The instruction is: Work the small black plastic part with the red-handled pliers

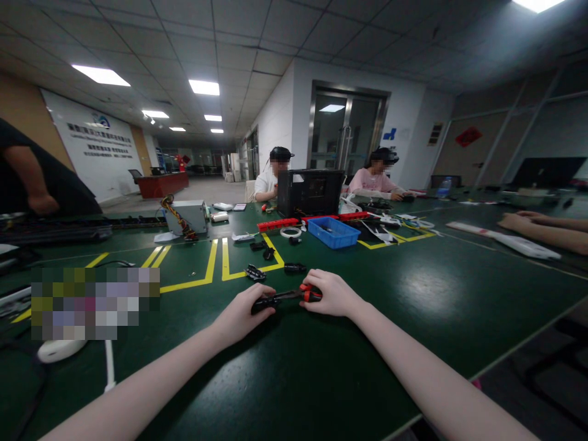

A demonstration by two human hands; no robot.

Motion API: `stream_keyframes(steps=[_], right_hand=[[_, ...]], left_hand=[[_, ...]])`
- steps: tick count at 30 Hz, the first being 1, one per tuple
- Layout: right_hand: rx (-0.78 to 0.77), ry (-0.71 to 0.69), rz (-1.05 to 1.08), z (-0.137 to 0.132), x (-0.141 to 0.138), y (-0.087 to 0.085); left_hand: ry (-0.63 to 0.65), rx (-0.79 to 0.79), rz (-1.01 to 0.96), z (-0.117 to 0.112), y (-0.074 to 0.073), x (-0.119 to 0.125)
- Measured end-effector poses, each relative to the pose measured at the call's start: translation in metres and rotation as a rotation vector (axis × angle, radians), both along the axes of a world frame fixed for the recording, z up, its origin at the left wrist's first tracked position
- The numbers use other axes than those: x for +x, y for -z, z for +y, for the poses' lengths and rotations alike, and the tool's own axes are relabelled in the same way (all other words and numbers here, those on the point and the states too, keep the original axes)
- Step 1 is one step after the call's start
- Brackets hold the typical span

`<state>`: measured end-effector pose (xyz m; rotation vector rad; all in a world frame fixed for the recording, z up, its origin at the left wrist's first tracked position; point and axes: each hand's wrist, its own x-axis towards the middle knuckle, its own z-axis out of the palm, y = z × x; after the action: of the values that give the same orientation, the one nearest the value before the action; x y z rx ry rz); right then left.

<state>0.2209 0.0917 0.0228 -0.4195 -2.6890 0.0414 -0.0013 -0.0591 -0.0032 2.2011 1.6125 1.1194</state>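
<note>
My right hand is closed around the red and black handles of a pair of pliers. The metal jaws point left and meet a small dark part held by my left hand. That black piece sits between my thumb and fingers; its exact kind is hard to make out. Whether the jaws grip it or only touch it, I cannot tell. Just beyond my hands lie a black cylindrical piece and a black ribbed part. More small black parts are a little farther off.
A blue bin stands beyond my hands, near red strips and a black case. A power supply unit with bundled wires is at the left. Two people sit opposite; another person's arms rest at the right.
</note>
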Motion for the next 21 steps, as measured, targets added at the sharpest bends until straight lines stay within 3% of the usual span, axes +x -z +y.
stream_keyframes(steps=[16, 21], right_hand=[[-0.009, -0.045, 0.015, 0.002, 0.000, 0.001], [-0.069, 0.023, 0.062, 0.011, 0.004, 0.006]], left_hand=[[0.004, -0.025, 0.015, 0.002, 0.003, -0.002], [-0.008, -0.080, -0.021, 0.004, 0.009, -0.003]])
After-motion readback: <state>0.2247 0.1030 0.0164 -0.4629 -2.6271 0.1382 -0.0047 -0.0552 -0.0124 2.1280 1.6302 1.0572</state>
